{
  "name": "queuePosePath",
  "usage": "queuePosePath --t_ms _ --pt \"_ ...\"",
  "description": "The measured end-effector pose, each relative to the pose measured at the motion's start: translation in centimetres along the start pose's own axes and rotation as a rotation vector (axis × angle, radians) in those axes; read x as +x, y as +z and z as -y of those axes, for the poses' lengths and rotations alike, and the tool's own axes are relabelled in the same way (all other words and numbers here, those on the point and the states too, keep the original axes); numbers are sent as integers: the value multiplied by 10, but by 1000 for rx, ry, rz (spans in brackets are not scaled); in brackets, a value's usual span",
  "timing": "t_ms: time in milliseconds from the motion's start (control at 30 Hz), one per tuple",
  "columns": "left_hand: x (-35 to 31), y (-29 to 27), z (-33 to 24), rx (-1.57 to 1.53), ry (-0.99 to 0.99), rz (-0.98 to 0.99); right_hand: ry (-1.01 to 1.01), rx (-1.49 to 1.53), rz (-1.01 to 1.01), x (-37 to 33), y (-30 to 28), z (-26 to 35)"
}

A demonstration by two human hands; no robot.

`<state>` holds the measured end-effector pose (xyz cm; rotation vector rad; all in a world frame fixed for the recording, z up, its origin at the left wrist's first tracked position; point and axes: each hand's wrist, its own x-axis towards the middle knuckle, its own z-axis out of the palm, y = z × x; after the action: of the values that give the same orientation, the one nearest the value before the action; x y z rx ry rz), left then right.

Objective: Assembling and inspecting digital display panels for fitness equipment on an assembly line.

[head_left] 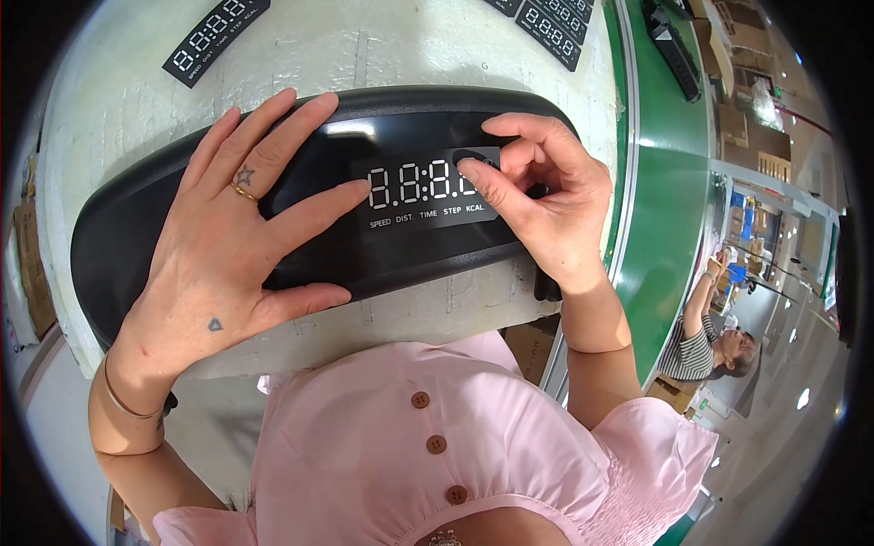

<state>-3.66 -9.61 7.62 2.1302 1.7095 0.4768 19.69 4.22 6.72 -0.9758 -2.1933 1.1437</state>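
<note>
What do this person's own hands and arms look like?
The left hand has a gold ring, star tattoo and small diamond-like tattoo, with a thin bangle near the wrist. The right hand shows no jewellery. The short sleeves are pink.

Pale whitish worktable [391, 56] serving as the carrier, its surface showing glossy, wrinkled patches. Long black console housing [382, 257] lying along the near edge, left end sitting close to the left edge. Toward the far left, one dark display overlay [216, 38] with white digit segments lying aslant. Far right, beside the right edge, several similar overlays [553, 33] lying together, running partly out of view.
</note>
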Motion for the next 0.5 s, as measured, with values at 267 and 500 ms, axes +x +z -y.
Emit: queuePosePath --t_ms 267,500 --pt "0 -2 0 -20 -9 12 11 -89 -9 0 2 7" --pt "1 -2 1 -4 -16 25 -28 -106 -15 1 2 6"
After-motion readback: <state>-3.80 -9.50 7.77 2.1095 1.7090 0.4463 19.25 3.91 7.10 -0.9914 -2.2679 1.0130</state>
